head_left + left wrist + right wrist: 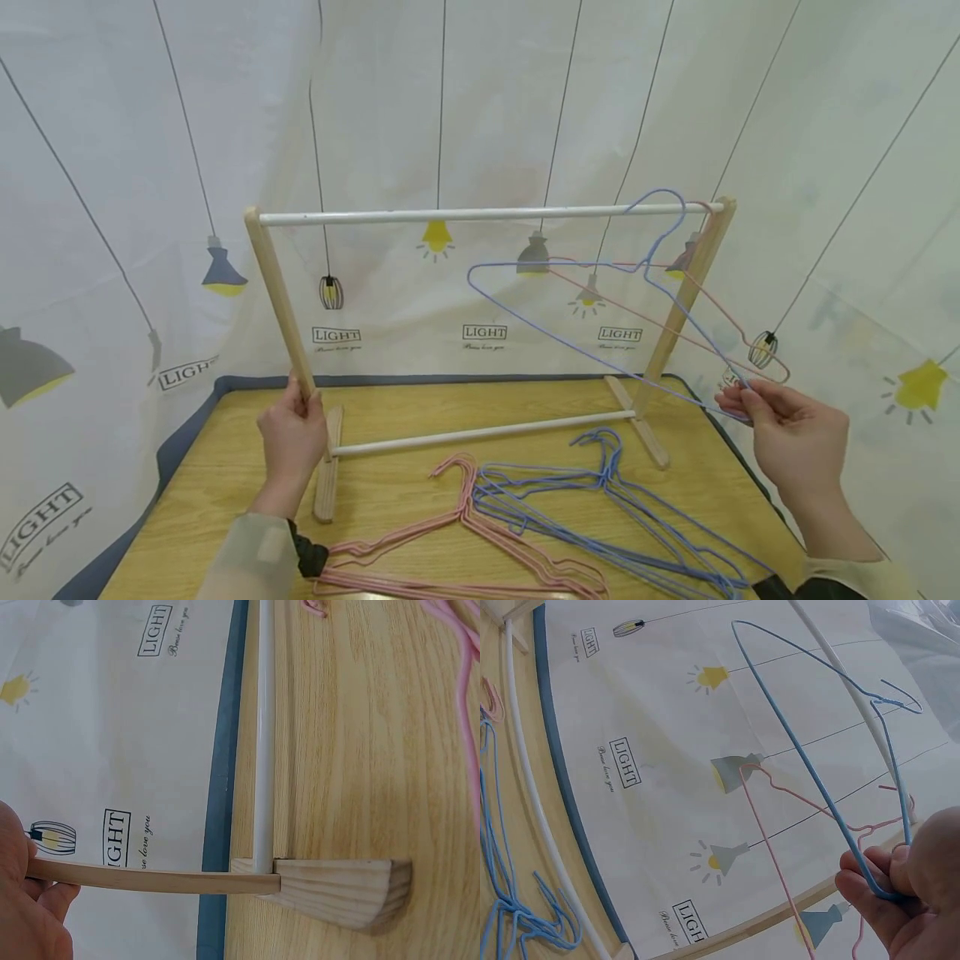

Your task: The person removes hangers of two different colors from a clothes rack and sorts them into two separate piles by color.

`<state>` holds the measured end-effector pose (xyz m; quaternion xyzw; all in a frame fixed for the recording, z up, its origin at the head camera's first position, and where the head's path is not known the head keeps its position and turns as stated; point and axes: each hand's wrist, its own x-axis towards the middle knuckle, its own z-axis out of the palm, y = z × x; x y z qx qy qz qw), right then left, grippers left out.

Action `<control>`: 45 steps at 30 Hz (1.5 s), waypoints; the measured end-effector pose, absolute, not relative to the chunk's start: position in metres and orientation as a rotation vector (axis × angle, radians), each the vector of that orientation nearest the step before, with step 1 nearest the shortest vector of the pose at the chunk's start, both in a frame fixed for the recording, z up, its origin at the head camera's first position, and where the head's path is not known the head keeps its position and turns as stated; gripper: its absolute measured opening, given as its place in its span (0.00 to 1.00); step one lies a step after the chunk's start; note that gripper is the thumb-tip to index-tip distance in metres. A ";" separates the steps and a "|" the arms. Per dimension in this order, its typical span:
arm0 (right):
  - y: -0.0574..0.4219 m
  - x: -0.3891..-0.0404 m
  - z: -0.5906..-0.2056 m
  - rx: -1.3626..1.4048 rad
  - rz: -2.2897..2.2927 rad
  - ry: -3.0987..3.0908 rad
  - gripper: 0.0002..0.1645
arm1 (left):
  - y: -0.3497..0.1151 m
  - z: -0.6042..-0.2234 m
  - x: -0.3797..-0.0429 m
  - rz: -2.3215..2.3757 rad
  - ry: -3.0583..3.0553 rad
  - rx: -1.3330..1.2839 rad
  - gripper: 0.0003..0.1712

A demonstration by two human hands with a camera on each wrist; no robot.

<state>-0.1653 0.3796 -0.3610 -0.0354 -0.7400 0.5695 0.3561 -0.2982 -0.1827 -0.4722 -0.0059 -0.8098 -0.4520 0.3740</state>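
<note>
While gripping rack post (279, 292), hands (292, 433) raised, pinching hanger (600, 333)

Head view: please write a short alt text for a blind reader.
A person's right hand pinches a blue wire hanger hooked on a small wooden rack's top rail; the left hand grips its left post. Pink hangers lie on the table.

One wooden rack (480, 333) stands on one worktop (225, 475), with two white rods: a top rod (480, 214) and a low rod (480, 433). Two hangers hang on it, one blue hanger (570, 325) and one pink hanger (675, 321). Two heaps lie near: a pink heap (465, 550) and a blue heap (615, 517), too tangled to count. Two hands: left hand (291, 437), right hand (798, 442).
</note>
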 end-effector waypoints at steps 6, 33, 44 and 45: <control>0.381 -0.145 -0.390 -0.070 1.464 -2.092 0.10 | -0.183 -0.472 -0.299 -1.172 -2.063 -0.021 0.13; 0.411 -0.102 -0.519 -0.720 1.714 -2.546 0.17 | -0.182 -0.473 -0.298 -1.189 -2.046 -0.022 0.17; 0.427 -0.098 -0.540 -0.799 1.820 -2.499 0.13 | -0.181 -0.472 -0.298 -1.175 -2.051 -0.005 0.18; 0.428 -0.097 -0.541 -0.796 1.824 -2.503 0.12 | -0.181 -0.472 -0.298 -1.179 -2.050 -0.004 0.18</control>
